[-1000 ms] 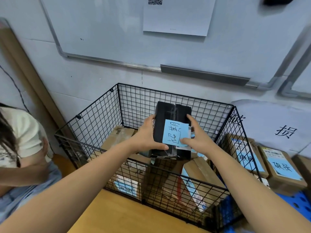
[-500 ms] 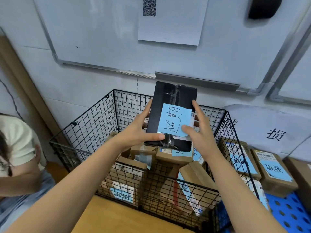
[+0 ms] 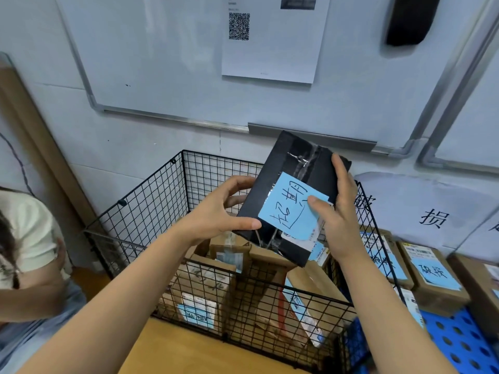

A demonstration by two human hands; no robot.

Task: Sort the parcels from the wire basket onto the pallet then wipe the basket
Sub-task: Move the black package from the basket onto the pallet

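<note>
Black parcel (image 3: 291,184) with blue note (image 3: 293,211) was held above the wire basket (image 3: 140,211) | long axis tilted up-right | our left hand (image 3: 218,214) and right hand (image 3: 337,220) fingers pinched opposite edges | blue pallet (image 3: 459,344) lay right, so we judged the right hand nearer.

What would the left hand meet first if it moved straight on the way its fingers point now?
The left hand points right, and it already touches the black parcel, held above the wire basket. Beyond the parcel, the right hand grips the opposite side. Depth is hard to judge here.
</note>
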